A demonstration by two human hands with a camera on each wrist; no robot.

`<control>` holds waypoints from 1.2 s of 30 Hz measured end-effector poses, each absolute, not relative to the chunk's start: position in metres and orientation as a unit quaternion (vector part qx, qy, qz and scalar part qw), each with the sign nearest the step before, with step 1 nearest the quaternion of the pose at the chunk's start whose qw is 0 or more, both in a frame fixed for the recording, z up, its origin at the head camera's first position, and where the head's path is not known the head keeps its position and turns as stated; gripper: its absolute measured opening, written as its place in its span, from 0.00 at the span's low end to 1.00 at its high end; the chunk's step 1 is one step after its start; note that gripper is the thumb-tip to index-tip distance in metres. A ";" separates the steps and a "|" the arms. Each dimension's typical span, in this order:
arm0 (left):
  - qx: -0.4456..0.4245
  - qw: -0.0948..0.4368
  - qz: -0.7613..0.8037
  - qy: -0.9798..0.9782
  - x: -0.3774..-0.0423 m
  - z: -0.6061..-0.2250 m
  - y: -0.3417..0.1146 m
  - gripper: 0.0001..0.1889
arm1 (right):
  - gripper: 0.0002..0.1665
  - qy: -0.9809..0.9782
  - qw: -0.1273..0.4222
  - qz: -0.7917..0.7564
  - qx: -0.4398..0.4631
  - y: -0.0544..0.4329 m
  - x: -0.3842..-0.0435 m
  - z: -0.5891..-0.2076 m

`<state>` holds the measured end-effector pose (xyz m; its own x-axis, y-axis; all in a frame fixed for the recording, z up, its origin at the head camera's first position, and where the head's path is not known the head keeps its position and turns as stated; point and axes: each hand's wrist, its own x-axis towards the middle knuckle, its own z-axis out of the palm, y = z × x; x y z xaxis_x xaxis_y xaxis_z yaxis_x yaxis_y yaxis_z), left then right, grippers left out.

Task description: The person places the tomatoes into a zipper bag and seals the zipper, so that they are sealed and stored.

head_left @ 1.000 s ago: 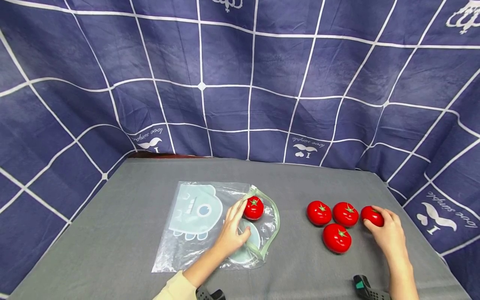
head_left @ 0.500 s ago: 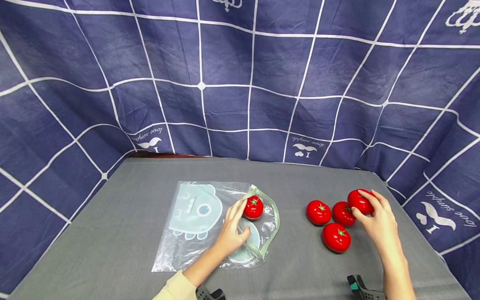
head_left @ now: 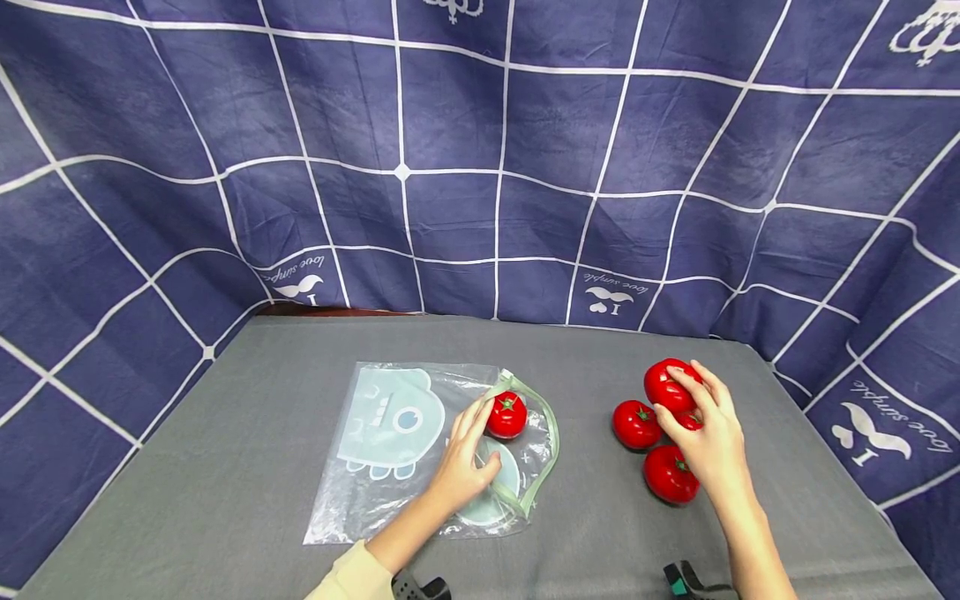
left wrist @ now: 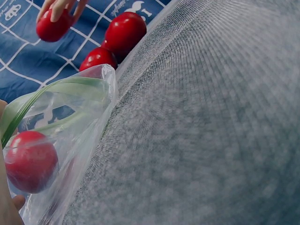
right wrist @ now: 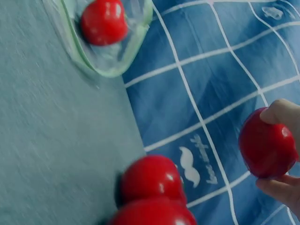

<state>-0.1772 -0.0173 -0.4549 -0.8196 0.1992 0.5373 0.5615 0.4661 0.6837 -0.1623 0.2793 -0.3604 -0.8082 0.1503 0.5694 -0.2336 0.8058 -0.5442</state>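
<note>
My right hand (head_left: pixel 708 429) grips a red tomato (head_left: pixel 669 383) between thumb and fingers, held above the tomatoes on the table. In the right wrist view that tomato (right wrist: pixel 263 146) shows clear of the table. Below it are a left tomato (head_left: pixel 637 425), a front tomato (head_left: pixel 670 475), and a third tomato (head_left: pixel 691 419) partly hidden by the right hand. A clear zip bag (head_left: pixel 390 433) with a pale blue monster print lies flat, its green-edged mouth facing right. My left hand (head_left: pixel 461 471) rests at this mouth, fingers extended and thumb spread, beside a tomato (head_left: pixel 508 415) inside the bag.
A grey cloth (head_left: pixel 225 467) covers the table. Behind and at both sides hangs a navy curtain (head_left: pixel 450 217) with a white grid. Grey table surface separates the bag from the loose tomatoes.
My right hand has lifted the rightmost tomato off the table and carried it left, over the other tomatoes. The left hand and the bag have stayed in place.
</note>
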 end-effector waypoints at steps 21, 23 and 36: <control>-0.226 0.192 -0.460 -0.837 -0.177 -0.454 -0.017 0.38 | 0.31 -0.903 0.270 0.299 0.151 0.217 -0.169 -0.412; -0.226 0.196 -0.457 -0.838 -0.177 -0.455 -0.017 0.38 | 0.31 -0.901 0.266 0.302 0.165 0.212 -0.170 -0.418; -0.223 0.201 -0.454 -0.839 -0.177 -0.455 -0.016 0.38 | 0.33 -0.870 0.195 0.418 0.176 0.191 -0.169 -0.447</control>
